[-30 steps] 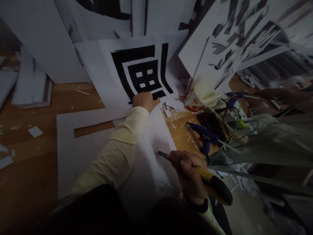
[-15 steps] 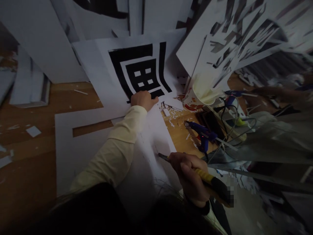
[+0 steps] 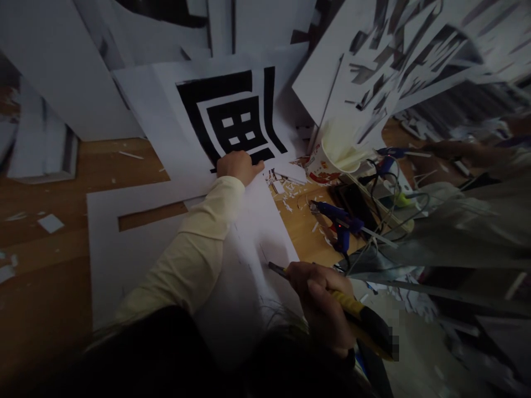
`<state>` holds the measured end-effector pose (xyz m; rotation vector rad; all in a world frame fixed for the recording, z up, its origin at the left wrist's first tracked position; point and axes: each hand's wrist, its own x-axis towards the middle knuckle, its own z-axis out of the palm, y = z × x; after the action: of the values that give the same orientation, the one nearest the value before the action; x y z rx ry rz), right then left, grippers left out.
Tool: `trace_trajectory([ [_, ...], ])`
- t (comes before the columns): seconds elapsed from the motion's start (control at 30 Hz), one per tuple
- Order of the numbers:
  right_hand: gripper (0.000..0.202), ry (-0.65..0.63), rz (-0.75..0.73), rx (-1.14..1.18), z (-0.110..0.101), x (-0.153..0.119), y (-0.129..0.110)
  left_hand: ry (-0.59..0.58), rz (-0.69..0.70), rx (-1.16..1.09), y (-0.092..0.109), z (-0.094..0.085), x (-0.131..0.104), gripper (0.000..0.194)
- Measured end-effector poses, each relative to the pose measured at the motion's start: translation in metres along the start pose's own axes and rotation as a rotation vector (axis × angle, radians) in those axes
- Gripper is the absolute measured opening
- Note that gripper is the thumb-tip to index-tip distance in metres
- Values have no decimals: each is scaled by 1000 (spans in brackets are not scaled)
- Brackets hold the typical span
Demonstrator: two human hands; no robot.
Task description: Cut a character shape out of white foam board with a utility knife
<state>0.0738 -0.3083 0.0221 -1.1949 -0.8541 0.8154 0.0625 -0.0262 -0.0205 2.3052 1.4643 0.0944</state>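
My left hand (image 3: 237, 167) presses on a white sheet (image 3: 153, 105) printed with a bold black character (image 3: 232, 119), at its lower edge. The thumb sticks out to the right; the other fingers are mostly hidden from me. In my right hand (image 3: 319, 301) is a utility knife (image 3: 360, 318) with a yellow and black handle, gripped with the fingers wrapped round it. Its blade points left and its tip is at a white board (image 3: 108, 260), close to a thin dashed line. A rectangular slot is cut in the board's left part.
Right of the board lie a blue glue gun (image 3: 338, 221), cables and a paper cup (image 3: 326, 163) holding pale sticks. White scraps (image 3: 286, 193) litter the wooden table (image 3: 50, 265). Panels (image 3: 108, 66) stand behind. Another person's hand (image 3: 460, 157) is near a second glue gun (image 3: 392, 152).
The whole view has shifted slightly, so most things appear a little further left. Against the board, the knife tip has moved slightly toward me and right. My left hand stays on the sheet.
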Motion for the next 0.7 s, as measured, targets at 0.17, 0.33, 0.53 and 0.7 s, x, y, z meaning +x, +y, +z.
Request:
trace_trajectory([
  [0.17,41,-56,27,-51,-4,-5,-3,25,-6,36,1,1,0,59],
  [0.33,42,-11,25,-59,-5,-11,-8,19,1,50,1,1,0,59],
  [0.53,44,-20,72,-86,-4,-14,-11,33,6,31,0,3,1,57],
  [0.7,42,30,52,-12,-12,-21,6,23,9,37,-1,2,1,60],
])
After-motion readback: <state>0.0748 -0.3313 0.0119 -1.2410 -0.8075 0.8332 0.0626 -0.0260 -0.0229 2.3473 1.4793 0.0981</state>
